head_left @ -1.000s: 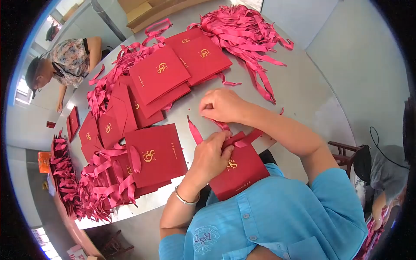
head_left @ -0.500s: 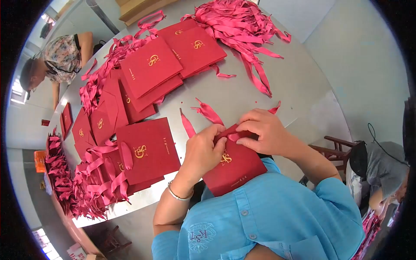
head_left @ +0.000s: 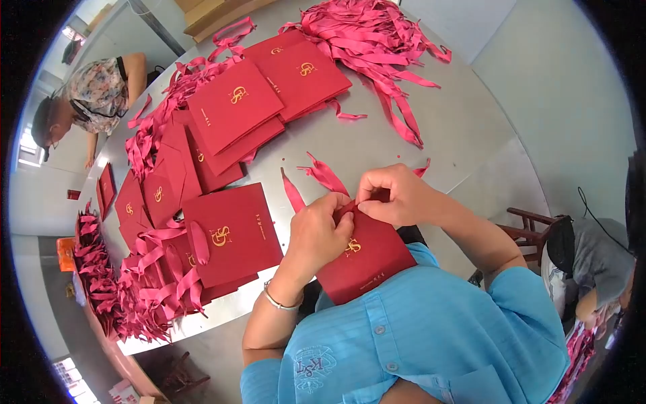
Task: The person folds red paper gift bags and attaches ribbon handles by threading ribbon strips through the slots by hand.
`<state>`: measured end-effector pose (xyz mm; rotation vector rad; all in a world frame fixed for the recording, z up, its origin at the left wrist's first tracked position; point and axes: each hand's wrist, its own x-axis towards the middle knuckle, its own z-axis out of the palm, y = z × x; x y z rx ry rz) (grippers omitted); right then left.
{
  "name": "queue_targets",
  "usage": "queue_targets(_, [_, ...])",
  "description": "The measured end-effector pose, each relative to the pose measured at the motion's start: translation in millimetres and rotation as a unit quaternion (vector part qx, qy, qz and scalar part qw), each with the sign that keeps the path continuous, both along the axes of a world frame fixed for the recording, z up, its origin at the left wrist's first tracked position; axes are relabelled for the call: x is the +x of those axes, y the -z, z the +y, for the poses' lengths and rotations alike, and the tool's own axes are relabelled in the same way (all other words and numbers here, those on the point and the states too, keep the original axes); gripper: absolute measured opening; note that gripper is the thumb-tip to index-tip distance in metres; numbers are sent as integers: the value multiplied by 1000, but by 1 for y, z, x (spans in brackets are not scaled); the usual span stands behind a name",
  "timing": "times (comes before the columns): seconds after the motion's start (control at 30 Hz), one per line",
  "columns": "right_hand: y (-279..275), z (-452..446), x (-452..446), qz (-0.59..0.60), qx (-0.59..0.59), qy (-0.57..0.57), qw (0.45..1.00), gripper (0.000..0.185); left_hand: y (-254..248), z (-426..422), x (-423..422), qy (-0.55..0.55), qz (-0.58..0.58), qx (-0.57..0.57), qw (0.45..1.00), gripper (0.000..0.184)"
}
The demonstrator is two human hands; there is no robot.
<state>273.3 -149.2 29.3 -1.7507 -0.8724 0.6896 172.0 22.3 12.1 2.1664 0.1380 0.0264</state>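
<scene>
Table: a grey, smooth-topped table (head_left: 464, 128) is seen curving across the view.
Blue shirt: the lower part is filled by the blue shirt (head_left: 437, 323) of the wearer.
Co-workers: a person in a floral top (head_left: 97, 87) is seen at upper left beside the table; at far right, a person in grey (head_left: 599, 259) is partly shown.
Ribbon heap: a large tangle of pink ribbons (head_left: 363, 34) is piled at the far side of the table.
Laid-out bags: flat red bags with gold lettering (head_left: 239, 108) are overlapped from the top middle down toward the left, where more ribbons (head_left: 101, 269) are bunched.
Held bag: one red bag (head_left: 377, 266) is held tilted in front of the shirt, its gold emblem partly covered.
Left hand: the bag's top edge is gripped by the left hand (head_left: 317, 232), fingers curled and thumb laid over the front.
Right hand: at the same edge, thumb and forefinger of the right hand (head_left: 397, 195) are pinched closed; whether bag or ribbon is caught cannot be told.
Loose ribbon ends: pink ends (head_left: 326, 176) are seen just beyond the hands.
Bracelet: a silver bangle (head_left: 279, 305) is worn on the left wrist.
</scene>
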Motion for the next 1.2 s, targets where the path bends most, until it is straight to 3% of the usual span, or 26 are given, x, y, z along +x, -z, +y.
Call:
queue_targets(0.17, [6,-2,4,49,10,-17,999,5,-1,0,0,-1,3,2,1000,19])
queue_targets(0.7, [-2,-4,2,17,-2,-19,1000,8,4,2,0,6,-24,27,999,18])
queue_targets(0.77, [-1,-4,3,-84,-4,-37,996,8,4,2,-1,8,-25,27,999,18])
queue_targets(0.9, [-25,-11,7,-130,-48,-39,990,11,6,2,-1,4,-30,25,999,18])
queue_targets(1.0, [-52,-23,24,-88,-132,-51,986,14,3,2,-1,9,-22,28,999,17])
queue_targets(1.07, [-58,-36,34,117,-53,-54,990,17,3,1,-2,8,-21,5,1000,19])
queue_targets(1.2, [-57,-47,38,183,20,-79,980,21,0,2,-5,17,-46,-16,999,20])
